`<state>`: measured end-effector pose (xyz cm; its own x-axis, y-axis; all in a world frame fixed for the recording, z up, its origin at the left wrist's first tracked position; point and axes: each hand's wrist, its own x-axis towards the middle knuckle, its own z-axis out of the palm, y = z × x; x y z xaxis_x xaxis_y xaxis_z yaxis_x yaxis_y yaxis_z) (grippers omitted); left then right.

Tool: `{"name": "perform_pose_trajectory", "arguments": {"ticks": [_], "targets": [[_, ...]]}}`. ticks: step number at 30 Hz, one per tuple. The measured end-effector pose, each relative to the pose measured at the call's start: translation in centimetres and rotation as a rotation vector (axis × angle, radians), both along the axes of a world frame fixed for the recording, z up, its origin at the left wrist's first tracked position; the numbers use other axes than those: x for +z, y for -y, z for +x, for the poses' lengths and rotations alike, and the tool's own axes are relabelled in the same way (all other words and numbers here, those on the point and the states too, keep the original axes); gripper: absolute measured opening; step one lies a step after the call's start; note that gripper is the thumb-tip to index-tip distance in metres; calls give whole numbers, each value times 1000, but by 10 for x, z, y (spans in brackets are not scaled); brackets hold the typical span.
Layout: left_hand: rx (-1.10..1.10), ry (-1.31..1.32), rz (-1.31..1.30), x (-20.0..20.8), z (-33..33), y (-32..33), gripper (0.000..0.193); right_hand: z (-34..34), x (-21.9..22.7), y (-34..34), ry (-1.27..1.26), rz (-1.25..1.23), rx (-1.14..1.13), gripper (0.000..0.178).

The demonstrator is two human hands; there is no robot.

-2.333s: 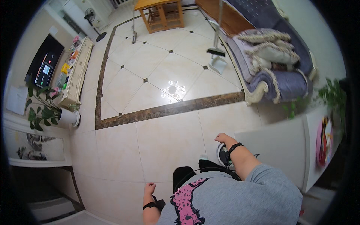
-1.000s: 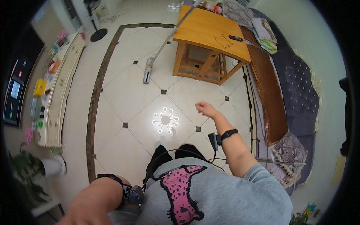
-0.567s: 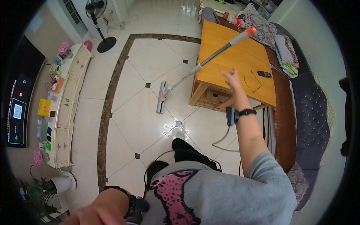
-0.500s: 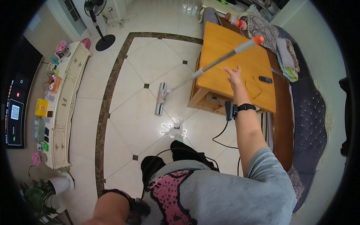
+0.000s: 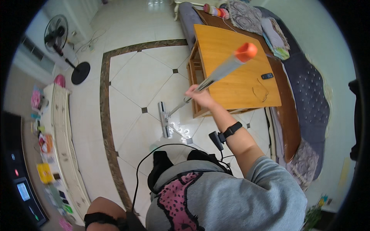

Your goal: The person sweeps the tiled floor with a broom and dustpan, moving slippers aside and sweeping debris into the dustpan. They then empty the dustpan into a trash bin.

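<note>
My right hand (image 5: 200, 96) is closed around the grey tube of a vacuum cleaner wand (image 5: 227, 69). The wand slants up to the right, and its orange-rimmed upper end is over the wooden table. At its lower end the wide grey floor head (image 5: 165, 119) rests on the glossy tiles. A black strap with a small device (image 5: 227, 133) sits on my right forearm. Of my left arm only a part with a black band shows at the lower left; the hand is out of the picture.
The wooden table (image 5: 231, 46) carries a phone-like remote (image 5: 267, 76) and eyeglasses (image 5: 261, 92). Behind it stands a dark tufted sofa (image 5: 308, 88). A black standing fan (image 5: 80, 73) is far left, near a cream cabinet (image 5: 63, 127). A black cable (image 5: 135, 181) loops beside my body.
My right hand has gone from open above the table to gripping the wand's tube. The wand's upper end has swung nearer, and the view has shifted.
</note>
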<state>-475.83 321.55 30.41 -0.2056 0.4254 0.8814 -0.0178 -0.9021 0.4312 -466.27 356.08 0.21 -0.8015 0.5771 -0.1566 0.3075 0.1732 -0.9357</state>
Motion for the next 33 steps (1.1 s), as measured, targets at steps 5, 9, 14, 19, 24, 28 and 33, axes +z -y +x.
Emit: {"name": "perform_pose_trajectory", "arguments": {"ticks": [5,9,14,19,24,28,33], "targets": [[412,-25,-54,-79,-74,-49,49,-80,1,79,-72,78,232,29],[748,-26,-571,-196,-95,-122,55,-114,-20,113,-6,184,371,35],[400,310,-916,-287,-112,-154,9,-51,-84,69,-210,312,-359,40],[359,366,-949,-308,-122,-186,12,156,-172,-59,-45,-443,-1835,44],[472,355,-948,-309,-112,-221,17,203,-223,-99,-519,-1208,-1633,61],[486,363,-955,-306,-104,-232,17,165,-231,-119,-1262,-1096,-1124,61],[534,308,-1014,-298,-98,-246,21,212,-231,-148,-444,-519,-1956,48]]}}
